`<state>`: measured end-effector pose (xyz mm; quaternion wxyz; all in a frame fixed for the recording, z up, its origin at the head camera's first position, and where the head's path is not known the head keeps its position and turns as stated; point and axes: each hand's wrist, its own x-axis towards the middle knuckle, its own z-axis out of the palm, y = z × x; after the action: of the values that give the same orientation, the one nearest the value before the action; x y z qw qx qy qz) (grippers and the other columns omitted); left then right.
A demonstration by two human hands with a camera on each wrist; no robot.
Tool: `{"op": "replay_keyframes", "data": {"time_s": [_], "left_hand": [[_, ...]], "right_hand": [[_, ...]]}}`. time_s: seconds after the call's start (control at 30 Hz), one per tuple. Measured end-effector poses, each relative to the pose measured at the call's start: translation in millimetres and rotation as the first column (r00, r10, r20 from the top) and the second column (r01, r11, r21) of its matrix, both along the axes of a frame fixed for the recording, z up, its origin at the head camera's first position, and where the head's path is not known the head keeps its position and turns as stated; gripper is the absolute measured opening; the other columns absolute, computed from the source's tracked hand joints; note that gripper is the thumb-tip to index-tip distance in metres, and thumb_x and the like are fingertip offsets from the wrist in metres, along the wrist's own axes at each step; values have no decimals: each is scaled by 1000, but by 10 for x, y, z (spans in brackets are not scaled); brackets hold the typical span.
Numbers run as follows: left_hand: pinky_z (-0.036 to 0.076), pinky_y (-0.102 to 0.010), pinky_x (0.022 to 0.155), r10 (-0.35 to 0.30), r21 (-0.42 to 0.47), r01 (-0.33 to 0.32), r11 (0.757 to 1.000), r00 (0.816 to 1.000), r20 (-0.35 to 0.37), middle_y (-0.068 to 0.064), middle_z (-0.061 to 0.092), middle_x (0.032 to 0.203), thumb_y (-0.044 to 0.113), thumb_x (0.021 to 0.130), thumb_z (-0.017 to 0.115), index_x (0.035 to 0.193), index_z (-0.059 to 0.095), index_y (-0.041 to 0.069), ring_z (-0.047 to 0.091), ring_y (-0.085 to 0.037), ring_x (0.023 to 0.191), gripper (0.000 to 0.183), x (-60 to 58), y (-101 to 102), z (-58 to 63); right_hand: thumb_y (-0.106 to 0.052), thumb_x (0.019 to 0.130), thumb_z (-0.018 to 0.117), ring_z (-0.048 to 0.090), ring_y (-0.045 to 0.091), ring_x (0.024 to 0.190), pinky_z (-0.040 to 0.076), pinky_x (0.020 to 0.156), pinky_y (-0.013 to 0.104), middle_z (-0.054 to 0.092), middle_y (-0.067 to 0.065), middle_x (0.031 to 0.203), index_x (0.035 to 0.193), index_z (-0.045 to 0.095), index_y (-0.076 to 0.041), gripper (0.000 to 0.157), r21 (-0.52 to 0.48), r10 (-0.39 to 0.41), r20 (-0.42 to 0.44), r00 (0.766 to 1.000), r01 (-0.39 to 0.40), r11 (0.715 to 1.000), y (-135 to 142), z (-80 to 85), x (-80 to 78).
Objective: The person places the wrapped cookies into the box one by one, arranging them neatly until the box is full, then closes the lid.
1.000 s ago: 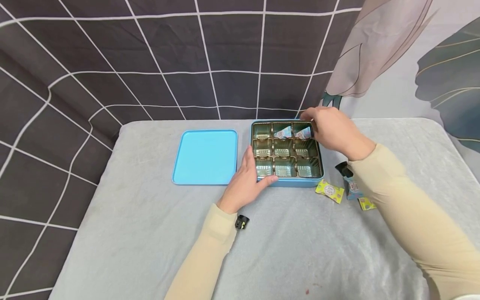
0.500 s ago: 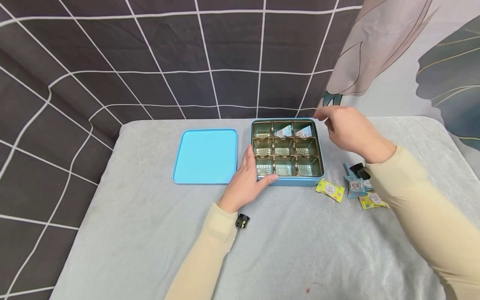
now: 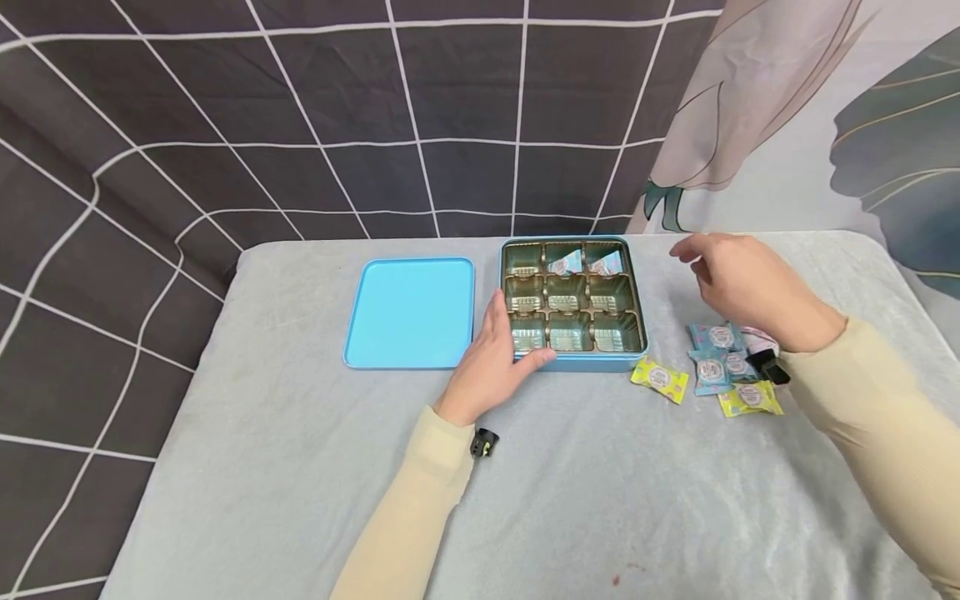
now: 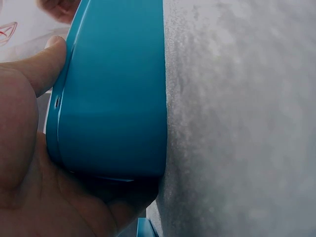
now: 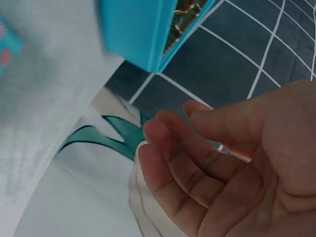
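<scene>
A blue rectangular tin (image 3: 581, 364) with a gold compartment tray (image 3: 567, 294) stands near the back of the table. Two wrapped candies, a blue one (image 3: 566, 263) and another blue-and-pink one (image 3: 607, 264), lie in its back row, middle and right. My left hand (image 3: 491, 367) rests against the tin's front left corner, straight fingers along its left side and thumb at the front rim. To the right of the tin, my right hand (image 3: 750, 283) is raised over the table with loosely bent fingers and nothing in them, as the right wrist view shows.
Right of the tin lie several more wrapped candies: a yellow one (image 3: 660, 380) by its corner, a blue one (image 3: 710, 372), another yellow one (image 3: 751, 398) and a pink one (image 3: 761, 339) partly under my wrist. The blue lid (image 3: 411, 313) lies left of the tin.
My right hand has left the tin's back right corner and moved rightward, uncovering more of the candies. The left hand has stayed at the tin.
</scene>
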<state>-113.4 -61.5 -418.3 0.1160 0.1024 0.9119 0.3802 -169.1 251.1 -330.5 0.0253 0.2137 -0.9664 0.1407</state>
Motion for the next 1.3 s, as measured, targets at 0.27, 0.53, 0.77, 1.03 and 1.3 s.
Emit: {"op": "replay_keyframes", "data": {"time_s": [0.27, 0.53, 0.77, 1.03, 1.3], "left_hand": [[17, -45, 121, 1, -3, -1, 1000, 1000, 6, -11, -9, 168, 62, 94, 59, 160, -12, 8, 2, -25, 153, 111, 4, -5, 3], [18, -45, 121, -3, 5, 3, 1000, 1000, -3, -12, -8, 168, 60, 94, 61, 160, -11, 7, 1, -24, 153, 111, 11, -7, 7], [19, -47, 121, -8, 8, 8, 1000, 1000, -2, -12, -9, 168, 60, 94, 60, 160, -12, 8, 2, -25, 153, 111, 13, -7, 6], [18, -47, 121, 0, 12, 0, 1000, 1000, -7, -12, -9, 168, 60, 94, 60, 160, -11, 8, 2, -25, 153, 110, 18, -6, 8], [18, -47, 121, -4, 7, 4, 1000, 1000, -4, -11, -9, 168, 60, 94, 60, 160, -12, 8, 2, -25, 153, 111, 11, -4, 1]], "right_hand": [[5, 91, 53, 68, 40, 91, 50, 81, 57, 70, 25, 104, 115, 65, 8, 28, 29, -15, 13, 1000, 15, 999, 128, -102, 185], [-13, 95, 67, 67, 40, 83, 50, 77, 59, 67, 30, 99, 116, 62, 12, 33, 78, -80, 62, 995, 76, 994, 213, -208, 326], [-10, 90, 70, 65, 37, 81, 50, 73, 57, 66, 28, 96, 114, 62, 13, 34, 98, -68, 55, 996, 62, 993, 278, -293, 434], [12, 74, 72, 65, 31, 82, 53, 69, 48, 68, 19, 98, 104, 69, 5, 31, 65, 155, -105, 982, -149, 987, 357, -395, 509], [21, 63, 68, 65, 35, 90, 54, 76, 51, 66, 13, 96, 99, 70, 2, 41, 19, 302, -151, 941, -303, 953, 415, -495, 526]]}}
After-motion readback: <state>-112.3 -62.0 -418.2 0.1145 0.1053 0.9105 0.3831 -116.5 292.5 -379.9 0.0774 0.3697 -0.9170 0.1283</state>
